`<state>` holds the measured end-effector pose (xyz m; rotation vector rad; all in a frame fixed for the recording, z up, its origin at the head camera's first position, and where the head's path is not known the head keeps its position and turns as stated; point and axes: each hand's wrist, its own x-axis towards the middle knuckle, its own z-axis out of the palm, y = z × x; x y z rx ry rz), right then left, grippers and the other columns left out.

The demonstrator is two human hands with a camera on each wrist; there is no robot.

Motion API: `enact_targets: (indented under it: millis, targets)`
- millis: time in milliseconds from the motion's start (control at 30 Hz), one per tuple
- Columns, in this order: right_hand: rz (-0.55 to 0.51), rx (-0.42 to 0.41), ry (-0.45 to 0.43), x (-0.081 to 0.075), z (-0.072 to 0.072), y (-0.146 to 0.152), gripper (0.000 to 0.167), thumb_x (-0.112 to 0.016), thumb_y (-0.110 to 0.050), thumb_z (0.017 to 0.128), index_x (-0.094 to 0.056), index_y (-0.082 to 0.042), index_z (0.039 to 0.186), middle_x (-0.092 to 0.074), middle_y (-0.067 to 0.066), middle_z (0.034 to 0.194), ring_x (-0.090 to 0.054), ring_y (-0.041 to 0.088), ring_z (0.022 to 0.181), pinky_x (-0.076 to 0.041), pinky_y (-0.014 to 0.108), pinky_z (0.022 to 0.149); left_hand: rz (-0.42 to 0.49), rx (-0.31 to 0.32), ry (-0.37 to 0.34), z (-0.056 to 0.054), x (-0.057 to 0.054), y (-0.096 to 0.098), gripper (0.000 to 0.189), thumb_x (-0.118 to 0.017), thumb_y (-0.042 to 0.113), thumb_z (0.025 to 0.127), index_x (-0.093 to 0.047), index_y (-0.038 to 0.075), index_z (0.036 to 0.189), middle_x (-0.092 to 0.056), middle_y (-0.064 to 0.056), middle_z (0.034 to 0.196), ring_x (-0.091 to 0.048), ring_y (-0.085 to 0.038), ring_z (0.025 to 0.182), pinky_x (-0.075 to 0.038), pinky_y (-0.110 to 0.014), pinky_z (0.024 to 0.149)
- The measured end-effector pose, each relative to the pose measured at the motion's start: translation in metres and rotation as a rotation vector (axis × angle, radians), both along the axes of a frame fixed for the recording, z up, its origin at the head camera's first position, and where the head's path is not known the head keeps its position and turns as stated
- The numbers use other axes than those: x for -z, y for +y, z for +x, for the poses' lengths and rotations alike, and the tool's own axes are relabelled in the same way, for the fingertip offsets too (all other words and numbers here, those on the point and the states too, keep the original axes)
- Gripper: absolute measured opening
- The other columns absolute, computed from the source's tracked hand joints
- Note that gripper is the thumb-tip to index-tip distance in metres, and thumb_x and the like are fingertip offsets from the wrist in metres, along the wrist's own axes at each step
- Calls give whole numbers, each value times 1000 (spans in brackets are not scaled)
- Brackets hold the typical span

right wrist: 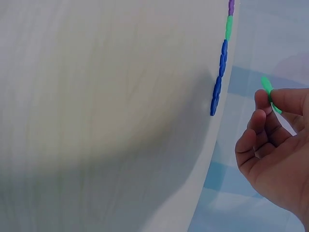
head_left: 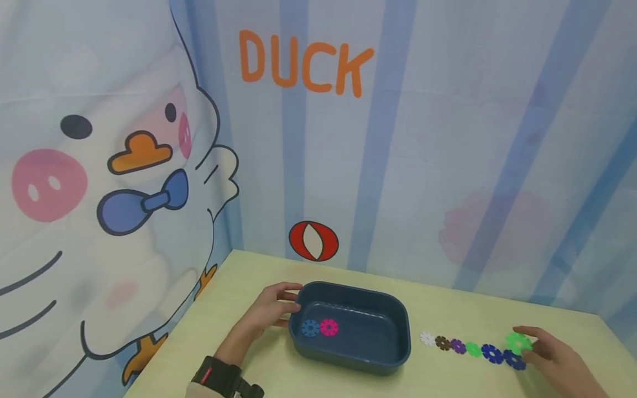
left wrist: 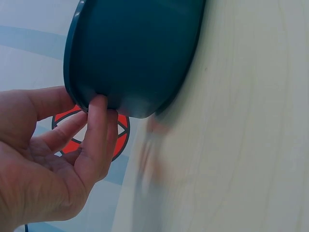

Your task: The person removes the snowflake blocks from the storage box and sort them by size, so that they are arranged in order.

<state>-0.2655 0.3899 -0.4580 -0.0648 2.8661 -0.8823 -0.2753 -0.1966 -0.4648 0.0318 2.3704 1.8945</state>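
Observation:
A dark blue basin (head_left: 348,362) stands on the table with a blue notched disc (head_left: 311,328) and a pink notched disc (head_left: 329,327) inside, side by side. My left hand (head_left: 269,307) touches the basin's left end; in the left wrist view its fingertips (left wrist: 98,101) rest against the outer wall near the rim. Between thumb and fingertip, my right hand (head_left: 559,356) pinches a light green notched disc (head_left: 518,343), raised off the table in the right wrist view. Just beyond that hand lies a row of notched discs, its right end a dark blue disc (head_left: 515,360).
The row runs leftward through another dark blue disc (head_left: 492,354), a green one (head_left: 474,349), a purple one (head_left: 458,346), a brown one (head_left: 443,343) and a white one (head_left: 427,338) near the basin. A printed curtain (head_left: 338,166) hangs behind the pale table (head_left: 259,271).

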Motion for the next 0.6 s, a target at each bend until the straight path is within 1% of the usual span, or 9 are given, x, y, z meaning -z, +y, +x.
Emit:
enact_targets:
  millis: [167, 367, 500, 600]
  targets:
    - [7, 15, -4, 3, -2, 8, 57, -63, -14, 104, -42, 8, 153, -73, 2, 94, -68, 19, 84, -53, 39, 72, -1, 1, 2, -1, 0, 0, 50, -71, 3, 96, -61, 6, 145, -67, -19, 129, -71, -25, 104, -65, -41, 75]
    - [3, 28, 4, 5, -5, 14, 57, -63, -11, 103, -42, 10, 151, -74, 3, 94, -68, 20, 84, -50, 38, 69, 0, -9, 6, -1, -1, 0, 49, -71, 2, 96, -62, 6, 145, -67, -19, 129, -72, -26, 106, -65, -41, 75]
    - [6, 30, -16, 5, -5, 20, 57, -62, -12, 103, -41, 10, 151, -74, 3, 94, -68, 20, 85, -52, 38, 70, -1, -4, 9, -1, -2, 0, 49, -71, 3, 96, -61, 5, 145, -66, -21, 130, -71, -28, 107, -65, -40, 74]
    - [19, 25, -40, 6, -4, 26, 58, -63, -13, 102, -41, 11, 150, -74, 3, 95, -68, 21, 86, -54, 42, 72, -6, -3, 9, 0, -2, 1, 49, -71, 3, 96, -61, 5, 144, -66, -21, 130, -72, -28, 106, -65, -40, 73]
